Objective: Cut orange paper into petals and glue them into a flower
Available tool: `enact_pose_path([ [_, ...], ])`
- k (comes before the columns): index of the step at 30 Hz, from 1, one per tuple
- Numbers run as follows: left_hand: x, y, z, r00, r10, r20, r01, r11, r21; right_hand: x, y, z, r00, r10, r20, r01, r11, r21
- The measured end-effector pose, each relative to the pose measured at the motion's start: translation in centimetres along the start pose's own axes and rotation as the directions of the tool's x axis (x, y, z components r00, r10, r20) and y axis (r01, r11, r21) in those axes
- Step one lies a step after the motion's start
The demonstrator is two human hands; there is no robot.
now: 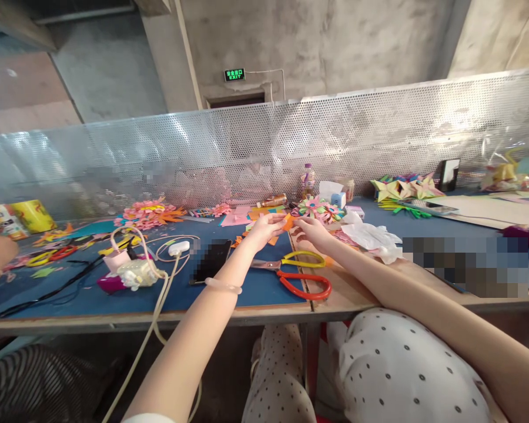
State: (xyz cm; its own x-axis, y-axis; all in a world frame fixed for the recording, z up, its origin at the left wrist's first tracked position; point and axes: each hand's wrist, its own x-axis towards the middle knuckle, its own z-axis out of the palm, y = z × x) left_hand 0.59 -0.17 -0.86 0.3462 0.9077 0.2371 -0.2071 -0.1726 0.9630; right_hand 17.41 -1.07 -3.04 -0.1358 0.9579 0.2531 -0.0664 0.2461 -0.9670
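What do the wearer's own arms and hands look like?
The left hand and right hand are both without gloves. A pale, smooth, rounded bangle circles the left forearm, and a white sleeve edge shows on that arm at the picture's bottom. No sleeve or bangle shows on the right forearm.

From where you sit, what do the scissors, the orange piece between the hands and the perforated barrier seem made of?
Scissors: blades probably steel, from their grey metallic sheen; red and yellow handles likely plastic, smooth and glossy. Orange piece: matte, evenly coloured, perhaps paper; foam can't be ruled out. Barrier: apparently sheet metal, silvery with bright reflections.
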Motion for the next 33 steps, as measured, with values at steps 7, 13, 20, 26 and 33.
enact_pose_path([
  [7,0.2,0.2,0.3,0.999,-0.035,-0.010,0.035,0.999,-0.018,0.0,-0.1,0.0,0.995,-0.097,-0.008,0.096,0.992,-0.082],
  [13,0.0,0.4,0.2,0.994,0.005,-0.107,0.017,0.979,0.204,-0.1,0.0,0.4,0.992,-0.115,0.047,0.122,0.980,-0.160],
  [20,-0.1,0.6,0.1,0.996,0.005,-0.091,0.007,0.991,0.130,0.0,-0.1,0.1,0.972,-0.236,-0.023,0.233,0.969,-0.088],
  [26,-0.7,1.3,0.0,0.995,-0.070,-0.077,0.077,0.993,0.094,-0.3,-0.2,0.5,0.935,-0.353,0.031,0.355,0.928,-0.118],
  [33,-1.6,3.1,0.8,0.995,-0.087,-0.058,0.094,0.986,0.136,-1.2,-1.2,0.9,0.903,-0.428,-0.031,0.412,0.884,-0.223],
])
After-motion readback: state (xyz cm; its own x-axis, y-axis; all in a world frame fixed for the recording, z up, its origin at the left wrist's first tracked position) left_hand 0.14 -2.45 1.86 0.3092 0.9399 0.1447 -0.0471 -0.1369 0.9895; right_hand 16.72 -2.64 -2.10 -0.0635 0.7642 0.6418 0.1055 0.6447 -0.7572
